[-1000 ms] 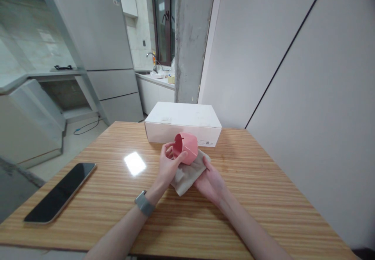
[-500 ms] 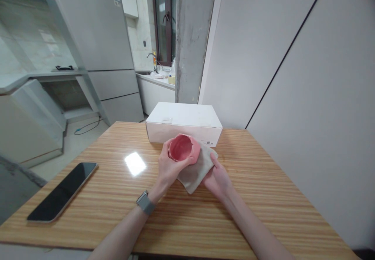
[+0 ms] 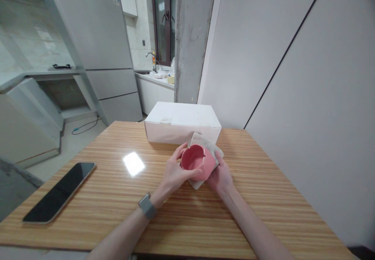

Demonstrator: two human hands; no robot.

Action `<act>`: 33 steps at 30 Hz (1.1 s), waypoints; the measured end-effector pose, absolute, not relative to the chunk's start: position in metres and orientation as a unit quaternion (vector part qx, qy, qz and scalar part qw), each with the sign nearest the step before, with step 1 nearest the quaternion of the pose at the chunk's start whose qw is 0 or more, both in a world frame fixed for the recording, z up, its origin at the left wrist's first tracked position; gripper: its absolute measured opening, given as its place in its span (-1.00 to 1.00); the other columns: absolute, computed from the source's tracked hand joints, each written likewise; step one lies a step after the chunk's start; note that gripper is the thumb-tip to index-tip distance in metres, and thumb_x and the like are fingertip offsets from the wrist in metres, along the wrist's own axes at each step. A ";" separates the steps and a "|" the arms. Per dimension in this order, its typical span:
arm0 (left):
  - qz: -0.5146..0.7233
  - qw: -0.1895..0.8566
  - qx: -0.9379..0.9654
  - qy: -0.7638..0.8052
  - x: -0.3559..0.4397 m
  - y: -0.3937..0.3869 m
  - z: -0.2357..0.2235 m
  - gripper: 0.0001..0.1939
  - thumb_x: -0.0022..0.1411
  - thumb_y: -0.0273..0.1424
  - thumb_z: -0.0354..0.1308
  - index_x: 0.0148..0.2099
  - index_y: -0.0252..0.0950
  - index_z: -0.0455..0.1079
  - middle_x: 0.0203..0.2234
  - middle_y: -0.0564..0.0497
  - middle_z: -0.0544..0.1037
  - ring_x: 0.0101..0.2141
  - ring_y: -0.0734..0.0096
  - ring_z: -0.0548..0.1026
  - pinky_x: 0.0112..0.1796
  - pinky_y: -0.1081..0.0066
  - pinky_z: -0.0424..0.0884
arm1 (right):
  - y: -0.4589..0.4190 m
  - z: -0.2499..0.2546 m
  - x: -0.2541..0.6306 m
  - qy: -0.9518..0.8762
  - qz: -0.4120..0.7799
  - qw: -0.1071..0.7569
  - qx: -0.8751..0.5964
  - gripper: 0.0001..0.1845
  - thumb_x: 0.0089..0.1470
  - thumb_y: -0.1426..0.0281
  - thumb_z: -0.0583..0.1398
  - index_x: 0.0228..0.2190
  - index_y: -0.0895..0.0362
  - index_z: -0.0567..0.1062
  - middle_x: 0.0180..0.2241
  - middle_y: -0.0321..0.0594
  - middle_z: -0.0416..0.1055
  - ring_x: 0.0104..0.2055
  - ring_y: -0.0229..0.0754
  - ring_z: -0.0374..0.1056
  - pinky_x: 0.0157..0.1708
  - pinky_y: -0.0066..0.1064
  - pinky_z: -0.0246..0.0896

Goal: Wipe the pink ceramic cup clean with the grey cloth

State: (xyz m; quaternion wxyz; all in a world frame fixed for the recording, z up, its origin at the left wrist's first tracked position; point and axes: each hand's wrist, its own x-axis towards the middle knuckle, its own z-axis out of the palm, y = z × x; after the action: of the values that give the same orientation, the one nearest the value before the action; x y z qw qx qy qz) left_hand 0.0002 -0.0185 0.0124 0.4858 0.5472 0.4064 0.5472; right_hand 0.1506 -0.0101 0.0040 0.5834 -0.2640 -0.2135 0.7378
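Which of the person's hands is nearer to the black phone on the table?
Left. The left hand holds the pink cup, on the side facing the phone. The right hand, with the cloth, is beyond the cup.

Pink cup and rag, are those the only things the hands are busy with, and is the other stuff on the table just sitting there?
In use:
- pink cup, gripped by the left hand
- beige cloth, pressed around the cup by the right hand

Just lying about:
- black phone, flat on the wooden table
- white box, closed, behind the hands
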 end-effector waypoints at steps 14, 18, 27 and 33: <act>0.592 0.436 0.541 0.408 0.002 -0.025 0.019 -0.16 -0.25 -0.39 0.44 0.13 -0.14 0.23 -0.02 -0.05 0.46 -0.01 0.17 0.41 0.04 0.22 0.28 | -0.020 -0.003 0.137 -0.246 0.787 0.531 -0.194 -0.60 0.17 0.23 0.06 -0.03 0.15 0.43 -0.03 -0.19 0.47 0.01 -0.13 0.38 0.10 -0.25 0.17; 0.610 0.409 0.532 0.422 -0.002 -0.019 0.017 -0.19 -0.21 -0.37 0.43 0.13 -0.15 0.23 -0.01 -0.06 0.45 -0.01 0.20 0.41 0.03 0.25 0.29 | -0.022 -0.001 0.135 -0.247 0.806 0.504 -0.189 -0.56 0.21 0.17 -0.01 -0.02 0.14 0.43 -0.05 -0.20 0.48 0.02 -0.13 0.37 0.10 -0.21 0.16; 0.631 0.314 0.542 0.458 -0.008 -0.007 0.010 -0.23 -0.16 -0.39 0.39 0.13 -0.17 0.20 -0.04 -0.03 0.45 -0.06 0.26 0.45 -0.04 0.25 0.37 | -0.021 0.001 0.134 -0.172 0.804 0.506 -0.262 -0.54 0.25 0.20 -0.07 -0.09 0.17 0.48 -0.16 -0.14 0.54 0.03 -0.12 0.37 0.12 -0.22 0.13; 0.623 0.288 0.556 0.469 -0.008 -0.007 0.006 -0.20 -0.16 -0.38 0.39 0.15 -0.16 0.17 0.00 -0.04 0.43 -0.03 0.24 0.44 0.00 0.23 0.35 | -0.019 0.000 0.135 -0.158 0.803 0.507 -0.270 -0.56 0.25 0.22 -0.06 -0.08 0.18 0.46 -0.19 -0.12 0.56 0.04 -0.09 0.36 0.11 -0.18 0.15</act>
State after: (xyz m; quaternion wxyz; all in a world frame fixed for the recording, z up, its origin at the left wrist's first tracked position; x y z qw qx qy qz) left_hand -0.0075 -0.0067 0.0061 0.2878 0.5562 0.4687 0.6230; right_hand 0.1351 -0.0188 -0.0003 0.5074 -0.2696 -0.1585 0.8030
